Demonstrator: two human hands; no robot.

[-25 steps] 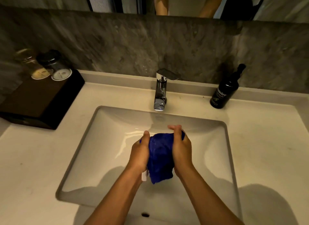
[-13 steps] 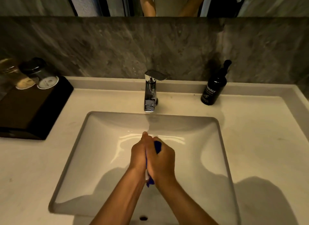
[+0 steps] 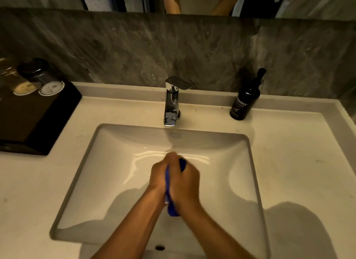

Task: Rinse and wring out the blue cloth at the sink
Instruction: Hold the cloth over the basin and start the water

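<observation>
Over the white rectangular sink (image 3: 81,181) at centre frame, the left hand (image 3: 158,175) and right hand (image 3: 184,183) squeeze the blue cloth (image 3: 172,210) between them; only slivers show. Upper left, two upturned glasses (image 3: 51,85) stand on a black tray (image 3: 38,120). A chrome faucet (image 3: 171,102) rises from the pale countertop (image 3: 298,162) below a grey stone wall (image 3: 115,46). The black pump bottle (image 3: 245,100) at upper right reads "unster".

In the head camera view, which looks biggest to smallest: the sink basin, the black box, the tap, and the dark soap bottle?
1. sink basin
2. black box
3. tap and soap bottle: these look about alike, so I would not rank them.
</observation>
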